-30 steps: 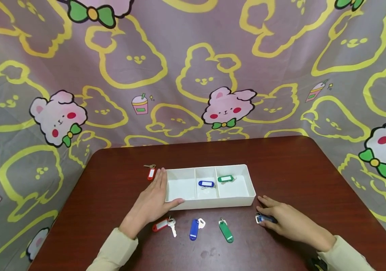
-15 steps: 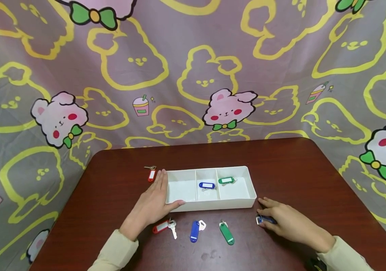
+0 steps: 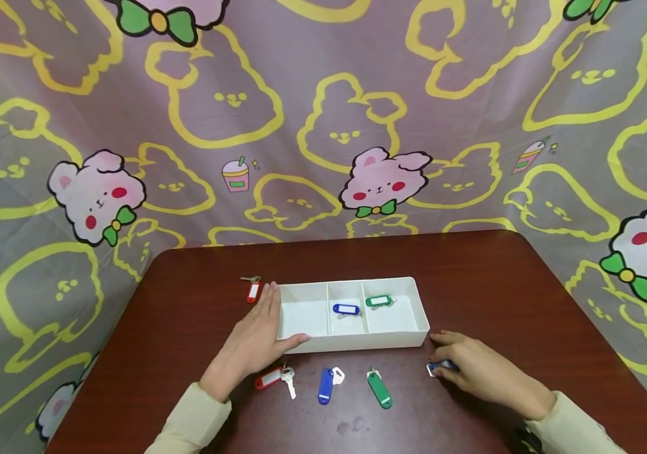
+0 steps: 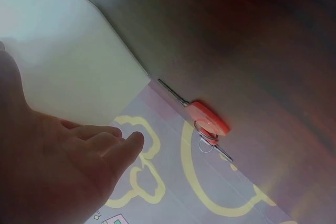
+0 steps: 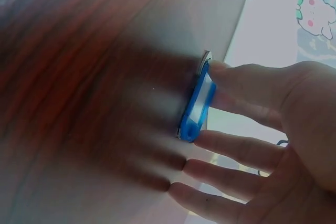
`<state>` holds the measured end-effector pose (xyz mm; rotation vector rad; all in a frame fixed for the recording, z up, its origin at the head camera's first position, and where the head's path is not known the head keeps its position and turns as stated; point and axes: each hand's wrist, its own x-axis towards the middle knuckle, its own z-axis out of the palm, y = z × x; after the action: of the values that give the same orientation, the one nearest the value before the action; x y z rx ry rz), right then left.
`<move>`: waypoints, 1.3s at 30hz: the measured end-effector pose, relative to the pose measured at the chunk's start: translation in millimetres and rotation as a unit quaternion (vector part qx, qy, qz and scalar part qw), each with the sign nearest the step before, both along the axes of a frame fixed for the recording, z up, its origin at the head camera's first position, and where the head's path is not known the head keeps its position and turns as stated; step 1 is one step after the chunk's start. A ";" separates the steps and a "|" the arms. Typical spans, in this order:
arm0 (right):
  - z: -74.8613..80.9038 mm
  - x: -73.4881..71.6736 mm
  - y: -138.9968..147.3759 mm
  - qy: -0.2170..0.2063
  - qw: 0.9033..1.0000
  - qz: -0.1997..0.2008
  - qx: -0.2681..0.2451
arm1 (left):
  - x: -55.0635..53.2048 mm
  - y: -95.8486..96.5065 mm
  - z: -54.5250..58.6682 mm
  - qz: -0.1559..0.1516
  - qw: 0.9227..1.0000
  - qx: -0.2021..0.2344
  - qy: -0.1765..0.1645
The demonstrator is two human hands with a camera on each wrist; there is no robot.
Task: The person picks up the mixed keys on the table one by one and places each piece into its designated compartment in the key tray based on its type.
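Note:
A white three-compartment tray [image 3: 352,341] lies across the table. My left hand [image 3: 255,331] is spread against its left end, thumb along the front wall. My right hand [image 3: 479,369] is beyond the tray's front right corner, pinching a blue key tag [image 5: 199,98] between thumb and fingers, with the key's metal head poking out at one end. In the tray, a blue key tag [image 3: 346,309] with a key lies in the middle compartment and a green one [image 3: 378,301] in the right compartment; nothing lies in the left compartment.
In front of the tray lie a red key tag [image 3: 268,379], another blue key tag [image 3: 326,386] and another green key tag [image 3: 379,388], each with a key. Another red tag [image 3: 253,291] lies behind my left hand. A patterned curtain [image 3: 301,126] hangs beyond the table [image 3: 471,271].
My right fingers have drawn in on the blue key tag, which has turned slightly in them. The left hand and the tray have stayed put.

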<state>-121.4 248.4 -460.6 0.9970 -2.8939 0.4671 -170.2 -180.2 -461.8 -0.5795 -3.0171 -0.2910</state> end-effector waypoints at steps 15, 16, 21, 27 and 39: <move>-1.2 1.4 -8.8 0.070 0.997 0.008 0.005 | 1.0 0.3 2.8 0.001 1.000 -0.002 -0.006; -1.0 1.8 -8.7 0.074 0.997 0.010 0.003 | 0.8 0.3 2.8 0.001 1.000 -0.002 -0.007; -1.7 3.7 -8.6 0.098 0.994 0.031 -0.025 | 0.2 0.5 2.5 0.000 1.000 0.000 -0.007; 0.0 4.5 -9.8 0.101 0.992 0.050 -0.060 | 0.8 0.6 3.6 0.001 1.000 0.000 -0.009; 14.8 7.6 -12.0 0.036 0.997 0.034 -0.064 | 0.1 1.3 2.5 0.002 1.000 0.001 -0.013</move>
<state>-113.8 236.4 -445.8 1.0722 -2.7351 0.6006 -170.1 -178.9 -459.3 -0.5750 -3.0425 -0.3024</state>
